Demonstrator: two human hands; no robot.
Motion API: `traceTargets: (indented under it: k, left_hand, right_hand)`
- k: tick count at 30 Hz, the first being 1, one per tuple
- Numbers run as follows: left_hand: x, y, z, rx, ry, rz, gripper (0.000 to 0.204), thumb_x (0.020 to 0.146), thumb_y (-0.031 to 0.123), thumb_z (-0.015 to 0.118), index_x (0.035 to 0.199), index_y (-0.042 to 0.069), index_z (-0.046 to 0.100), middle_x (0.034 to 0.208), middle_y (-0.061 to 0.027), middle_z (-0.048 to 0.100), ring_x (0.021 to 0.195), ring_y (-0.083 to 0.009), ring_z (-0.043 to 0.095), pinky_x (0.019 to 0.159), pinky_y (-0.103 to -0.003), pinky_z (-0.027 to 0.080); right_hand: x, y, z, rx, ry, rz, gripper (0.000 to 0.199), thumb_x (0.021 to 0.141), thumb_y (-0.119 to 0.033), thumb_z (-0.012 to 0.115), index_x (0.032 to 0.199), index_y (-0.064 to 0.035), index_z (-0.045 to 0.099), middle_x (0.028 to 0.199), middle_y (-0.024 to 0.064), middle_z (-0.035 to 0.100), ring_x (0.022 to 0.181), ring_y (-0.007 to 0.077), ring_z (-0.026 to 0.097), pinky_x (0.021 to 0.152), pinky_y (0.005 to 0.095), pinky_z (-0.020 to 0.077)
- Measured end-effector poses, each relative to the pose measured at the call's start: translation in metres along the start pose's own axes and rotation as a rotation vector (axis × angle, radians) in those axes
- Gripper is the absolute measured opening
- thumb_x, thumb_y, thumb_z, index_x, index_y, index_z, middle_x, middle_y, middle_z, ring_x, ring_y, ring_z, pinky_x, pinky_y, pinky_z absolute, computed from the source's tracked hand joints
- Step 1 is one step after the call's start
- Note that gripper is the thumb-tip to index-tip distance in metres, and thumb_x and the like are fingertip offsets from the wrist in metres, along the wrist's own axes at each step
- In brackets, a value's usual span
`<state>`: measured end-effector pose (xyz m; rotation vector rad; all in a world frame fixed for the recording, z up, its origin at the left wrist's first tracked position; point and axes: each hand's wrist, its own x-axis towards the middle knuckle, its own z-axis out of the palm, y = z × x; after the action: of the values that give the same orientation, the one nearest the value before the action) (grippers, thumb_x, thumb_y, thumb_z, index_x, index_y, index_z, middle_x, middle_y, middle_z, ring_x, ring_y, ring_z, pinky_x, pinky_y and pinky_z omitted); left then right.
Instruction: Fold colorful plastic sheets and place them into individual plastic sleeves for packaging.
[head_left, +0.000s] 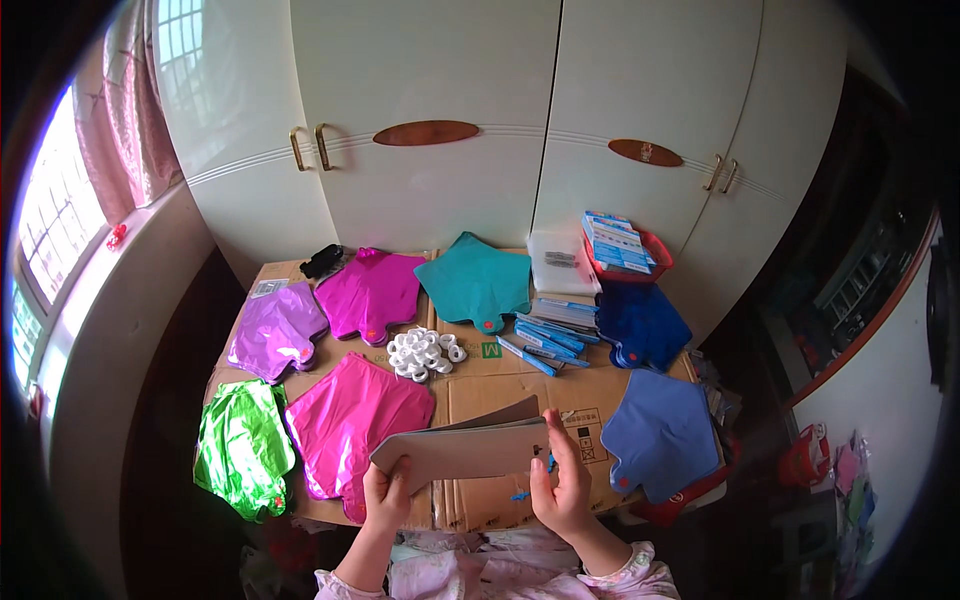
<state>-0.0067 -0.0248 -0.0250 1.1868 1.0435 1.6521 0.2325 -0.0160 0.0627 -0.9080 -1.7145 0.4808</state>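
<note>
Both hands hold a stack of grey cards (462,448) low over the near edge of the counter (500,375). The left hand (385,495) has its fingers closed on the stack's near left corner. The right hand (560,485) grips the right end, thumb up on top. A pink balloon (350,415) lies flat just left of the stack. White rings (424,353) sit behind it.
</note>
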Motion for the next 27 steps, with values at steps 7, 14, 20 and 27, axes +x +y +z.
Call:
traceTargets:
  k: [7, 14, 20, 27]
  left_hand:
    - [0.001, 0.006, 0.007, 0.003, 0.045, 0.049, 0.020, 0.094, 0.010, 0.049, 0.114, 0.004, 0.051, 0.101, -0.0063, 0.060, 0.083, -0.0130, 0.060, 0.065, -0.026, 0.048]
    - [0.000, 0.020, 0.010, -0.115, 0.029, -0.090, 0.022, 0.093, 0.004, 0.048, 0.115, 0.000, 0.052, 0.106, -0.0051, 0.060, 0.099, -0.0124, 0.056, 0.086, -0.028, 0.043]
    - [0.013, 0.020, 0.027, -0.110, 0.004, -0.196, 0.029, 0.091, 0.002, 0.047, 0.120, 0.002, 0.049, 0.110, -0.0071, 0.059, 0.101, -0.0153, 0.057, 0.085, -0.030, 0.046]
    - [0.056, 0.012, 0.036, -0.060, -0.034, -0.367, 0.032, 0.092, 0.003, 0.047, 0.125, 0.001, 0.045, 0.110, -0.0068, 0.056, 0.101, -0.0141, 0.054, 0.088, -0.028, 0.044]
  right_hand:
    - [0.000, 0.001, -0.002, -0.091, -0.002, -0.072, 0.050, 0.086, 0.002, 0.047, 0.135, 0.0050, 0.036, 0.141, 0.0209, 0.037, 0.133, 0.0353, 0.033, 0.108, 0.0412, 0.0307]
    - [0.001, 0.000, -0.001, -0.056, 0.029, -0.074, 0.044, 0.085, 0.000, 0.050, 0.128, 0.0045, 0.042, 0.136, 0.0206, 0.043, 0.127, 0.0342, 0.041, 0.103, 0.0412, 0.0347]
    - [0.001, 0.011, 0.011, 0.306, 0.034, 0.236, 0.033, 0.085, -0.008, 0.058, 0.115, 0.0016, 0.049, 0.110, 0.0147, 0.060, 0.099, 0.0218, 0.060, 0.082, 0.0321, 0.0471]
    - [0.039, 0.105, 0.019, 0.386, -0.215, 0.467, 0.025, 0.085, -0.004, 0.056, 0.109, 0.0019, 0.050, 0.098, 0.0120, 0.062, 0.087, 0.0147, 0.059, 0.076, 0.0309, 0.0468]
